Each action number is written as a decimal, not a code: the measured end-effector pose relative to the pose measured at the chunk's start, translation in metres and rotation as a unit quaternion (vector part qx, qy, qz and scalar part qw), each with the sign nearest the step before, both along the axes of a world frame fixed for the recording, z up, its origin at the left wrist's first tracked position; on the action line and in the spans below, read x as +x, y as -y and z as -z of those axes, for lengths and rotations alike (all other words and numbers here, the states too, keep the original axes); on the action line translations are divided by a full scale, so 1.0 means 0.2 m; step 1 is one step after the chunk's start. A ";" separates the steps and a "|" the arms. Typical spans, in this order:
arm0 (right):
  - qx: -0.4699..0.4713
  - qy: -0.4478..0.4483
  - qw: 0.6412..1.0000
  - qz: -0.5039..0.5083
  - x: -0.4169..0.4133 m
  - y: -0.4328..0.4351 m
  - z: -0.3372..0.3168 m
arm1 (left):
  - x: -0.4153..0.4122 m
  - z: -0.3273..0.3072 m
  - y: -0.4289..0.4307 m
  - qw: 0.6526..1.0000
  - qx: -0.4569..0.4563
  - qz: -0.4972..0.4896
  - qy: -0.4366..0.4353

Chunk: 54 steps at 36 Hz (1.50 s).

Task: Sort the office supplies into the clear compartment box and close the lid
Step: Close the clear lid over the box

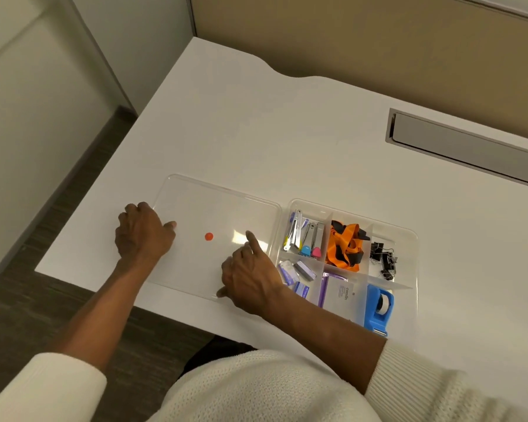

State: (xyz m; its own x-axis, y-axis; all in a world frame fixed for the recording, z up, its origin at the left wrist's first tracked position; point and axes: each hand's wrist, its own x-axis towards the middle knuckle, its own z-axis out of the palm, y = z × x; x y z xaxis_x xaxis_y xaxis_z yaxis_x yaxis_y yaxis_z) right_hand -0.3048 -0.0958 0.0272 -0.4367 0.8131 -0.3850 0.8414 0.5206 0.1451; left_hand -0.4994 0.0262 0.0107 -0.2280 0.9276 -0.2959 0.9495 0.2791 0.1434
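Note:
The clear compartment box (pixel 409 239) sits on the white desk, right of centre. Its compartments hold nail clippers (pixel 302 236), an orange and black lanyard (pixel 345 245), black binder clips (pixel 384 260), small purple staple boxes (pixel 296 275), a white and purple box (pixel 342 295) and a blue tape dispenser (pixel 378 309). The clear lid (pixel 220 202) lies flat on the desk to the box's left, with a small red dot (pixel 208 236) on it. My left hand (pixel 142 233) curls over the lid's left edge. My right hand (pixel 250 275) grips the lid's near right edge, forefinger stretched over it.
The desk's left edge (pixel 104 184) drops to dark carpet. A grey cable hatch (pixel 464 144) is set into the desk at the back right. A tan partition (pixel 378 41) stands behind the desk.

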 end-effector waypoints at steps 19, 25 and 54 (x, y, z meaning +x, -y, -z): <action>-0.027 -0.140 0.986 0.083 -0.02 -0.01 0.04 | -0.22 0.00 -0.20 0.862 -0.094 -0.271 0.418; 0.002 -0.221 0.965 0.140 0.04 -0.06 0.02 | -0.35 -0.07 -0.14 0.850 -0.043 -0.228 0.474; 0.221 -0.405 0.785 0.414 0.90 0.62 -0.17 | 0.63 -0.22 0.32 0.795 -0.105 -0.130 0.583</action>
State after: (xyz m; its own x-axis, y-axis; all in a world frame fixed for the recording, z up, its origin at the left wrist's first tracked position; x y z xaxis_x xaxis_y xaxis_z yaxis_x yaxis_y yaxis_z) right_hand -0.1252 -0.2197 0.0615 0.3560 0.9230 0.1462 0.7746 -0.2039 -0.5987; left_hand -0.3729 -0.0384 0.0557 0.1391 0.7958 -0.5894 0.1125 0.5787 0.8078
